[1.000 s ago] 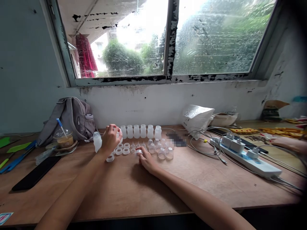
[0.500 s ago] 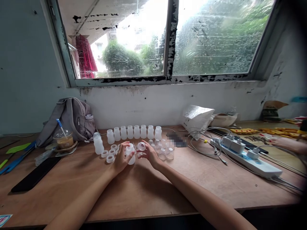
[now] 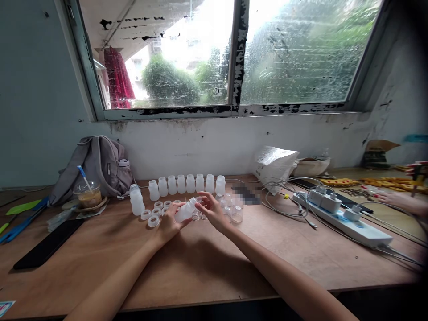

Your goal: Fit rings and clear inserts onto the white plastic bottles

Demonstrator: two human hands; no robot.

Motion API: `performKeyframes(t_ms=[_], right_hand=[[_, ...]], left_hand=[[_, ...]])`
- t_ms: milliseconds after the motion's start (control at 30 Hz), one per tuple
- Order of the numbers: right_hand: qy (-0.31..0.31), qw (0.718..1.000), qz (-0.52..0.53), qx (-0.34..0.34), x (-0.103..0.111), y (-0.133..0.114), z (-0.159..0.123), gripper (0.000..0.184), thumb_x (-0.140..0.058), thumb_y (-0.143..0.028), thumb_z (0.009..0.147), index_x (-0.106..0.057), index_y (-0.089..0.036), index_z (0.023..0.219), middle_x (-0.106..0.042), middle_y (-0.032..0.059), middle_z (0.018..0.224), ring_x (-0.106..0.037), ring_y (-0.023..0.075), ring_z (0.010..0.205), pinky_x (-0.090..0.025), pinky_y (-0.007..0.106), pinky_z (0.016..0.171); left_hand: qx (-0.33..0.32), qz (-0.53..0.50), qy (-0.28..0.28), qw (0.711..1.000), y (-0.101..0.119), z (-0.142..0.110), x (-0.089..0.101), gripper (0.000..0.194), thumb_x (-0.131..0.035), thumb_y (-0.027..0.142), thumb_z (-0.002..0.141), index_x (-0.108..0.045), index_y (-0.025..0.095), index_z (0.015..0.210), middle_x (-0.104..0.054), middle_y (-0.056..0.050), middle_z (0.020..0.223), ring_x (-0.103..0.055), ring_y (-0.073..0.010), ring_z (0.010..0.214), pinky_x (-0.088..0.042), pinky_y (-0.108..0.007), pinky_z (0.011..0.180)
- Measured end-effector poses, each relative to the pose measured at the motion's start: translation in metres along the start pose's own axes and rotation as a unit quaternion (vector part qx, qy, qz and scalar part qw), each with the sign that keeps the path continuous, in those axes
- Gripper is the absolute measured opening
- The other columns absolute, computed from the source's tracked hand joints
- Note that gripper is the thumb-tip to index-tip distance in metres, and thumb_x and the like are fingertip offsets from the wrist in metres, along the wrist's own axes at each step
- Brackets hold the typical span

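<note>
Window (image 3: 294,67): streaked — letting daylight in
Bench (image 3: 261,263): carrying bottles in a row (image 3: 181,184)
Left hand (image 3: 169,224): gripping tilted bottle (image 3: 183,212)
Right hand (image 3: 212,211): pinching clear part (image 3: 198,199) — at its mouth

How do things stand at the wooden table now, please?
Left hand holding frosted white plastic bottle, tilted. Right hand at its mouth. Round white plastic rings and clear domed plastic cups nearby; no obstruction visible.

Mid-frame, a row of bottles (image 3: 190,184) stood along the back of the desk (image 3: 334,263), with rings (image 3: 154,225) before its left half; a backpack (image 3: 96,162) (behind a cup (image 3: 87,196)) sat left, a power strip (image 3: 368,232) right.
</note>
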State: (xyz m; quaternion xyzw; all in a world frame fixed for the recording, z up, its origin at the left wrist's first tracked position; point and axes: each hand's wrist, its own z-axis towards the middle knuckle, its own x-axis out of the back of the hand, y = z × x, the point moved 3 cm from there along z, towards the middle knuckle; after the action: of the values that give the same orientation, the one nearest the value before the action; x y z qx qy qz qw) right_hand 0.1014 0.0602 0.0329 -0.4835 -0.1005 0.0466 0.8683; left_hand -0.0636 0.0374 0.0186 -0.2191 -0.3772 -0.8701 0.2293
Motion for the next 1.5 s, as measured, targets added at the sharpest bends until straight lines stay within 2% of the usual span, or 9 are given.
performKeyframes(t_ms=[167,333,400,767,1000,1133,1300,1400,1500], right_hand=[[-0.037,0.999,-0.002,0.001,-0.001,0.003,0.0,0.036,-0.059,-0.036,0.068,-0.051,-0.02,0.099,-0.056,0.0036,0.089,-0.052,0.0105,0.066,-0.045,0.022,0.055],[-0.074,0.997,0.016,-0.021,0.003,0.004,0.003,0.027,-0.05,-0.036,0.075,-0.056,-0.018,0.094,-0.058,0.0035,0.082,-0.055,0.0116,0.065,-0.045,0.025,0.057],[-0.082,0.996,0.01,-0.024,0.007,0.003,0.005,0.025,-0.052,-0.034,0.074,-0.057,-0.016,0.092,-0.059,0.0038,0.081,-0.056,0.012,0.064,-0.046,0.026,0.058],[-0.094,0.993,0.058,-0.033,0.015,0.008,0.01,0.023,-0.061,-0.035,0.068,-0.054,-0.016,0.079,-0.058,0.001,0.071,-0.056,0.0108,0.062,-0.047,0.026,0.059],[-0.102,0.991,0.072,-0.049,0.016,0.007,0.011,0.026,-0.061,-0.037,0.067,-0.057,-0.015,0.079,-0.06,0.0029,0.076,-0.059,0.0138,0.068,-0.049,0.03,0.066],[-0.101,0.994,0.013,-0.042,0.019,0.011,0.012,0.029,-0.059,-0.042,0.068,-0.057,-0.014,0.076,-0.059,0.0019,0.064,-0.058,0.0131,0.057,-0.048,0.027,0.054],[-0.106,0.989,-0.102,-0.013,0.02,0.007,0.008,0.032,-0.047,-0.047,0.075,-0.051,-0.017,0.064,-0.052,-0.0016,0.05,-0.048,0.0088,0.041,-0.036,0.02,0.039],[-0.122,0.979,-0.161,-0.006,0.018,0.003,0.006,0.038,-0.04,-0.047,0.079,-0.043,-0.018,0.055,-0.047,-0.0031,0.045,-0.041,0.0068,0.035,-0.029,0.019,0.035],[-0.137,0.973,-0.184,-0.003,0.018,-0.002,0.006,0.038,-0.039,-0.047,0.079,-0.041,-0.018,0.055,-0.046,-0.0034,0.046,-0.04,0.0064,0.034,-0.028,0.019,0.035]], left_hand=[[-0.009,0.032,0.004,0.999,-0.005,0.0,0.001,0.044,-0.061,0.036,0.067,-0.046,0.022,0.105,-0.054,-0.004,0.106,-0.054,-0.0183,0.09,-0.044,-0.034,0.079],[-0.034,0.048,0.004,0.998,-0.005,0.001,0.003,0.041,-0.059,0.038,0.068,-0.047,0.022,0.104,-0.056,-0.004,0.101,-0.053,-0.0191,0.094,-0.042,-0.034,0.083],[-0.042,0.059,0.0,0.997,-0.004,0.001,0.004,0.042,-0.059,0.038,0.069,-0.047,0.022,0.105,-0.055,-0.005,0.101,-0.052,-0.0197,0.095,-0.042,-0.034,0.084],[-0.068,0.113,-0.009,0.991,-0.005,0.001,0.007,0.041,-0.06,0.038,0.069,-0.048,0.024,0.106,-0.056,-0.003,0.101,-0.053,-0.0194,0.092,-0.042,-0.032,0.081],[-0.081,0.089,0.006,0.993,-0.001,0.001,0.008,0.041,-0.06,0.035,0.068,-0.049,0.022,0.105,-0.057,-0.003,0.098,-0.054,-0.0181,0.092,-0.044,-0.031,0.079],[-0.092,0.09,0.0,0.992,-0.004,0.0,0.007,0.042,-0.061,0.035,0.067,-0.049,0.022,0.106,-0.057,-0.003,0.098,-0.054,-0.0183,0.091,-0.044,-0.031,0.079],[-0.1,0.09,-0.022,0.991,-0.003,-0.001,0.006,0.044,-0.062,0.036,0.067,-0.049,0.022,0.106,-0.057,-0.004,0.101,-0.054,-0.0186,0.092,-0.044,-0.032,0.08],[-0.098,0.079,-0.035,0.991,-0.001,-0.002,0.006,0.043,-0.061,0.035,0.067,-0.049,0.022,0.106,-0.056,-0.004,0.102,-0.054,-0.018,0.093,-0.044,-0.031,0.081],[-0.091,0.064,-0.039,0.993,-0.001,-0.001,0.007,0.044,-0.061,0.036,0.067,-0.049,0.021,0.107,-0.056,-0.004,0.102,-0.054,-0.0182,0.093,-0.044,-0.032,0.081]])
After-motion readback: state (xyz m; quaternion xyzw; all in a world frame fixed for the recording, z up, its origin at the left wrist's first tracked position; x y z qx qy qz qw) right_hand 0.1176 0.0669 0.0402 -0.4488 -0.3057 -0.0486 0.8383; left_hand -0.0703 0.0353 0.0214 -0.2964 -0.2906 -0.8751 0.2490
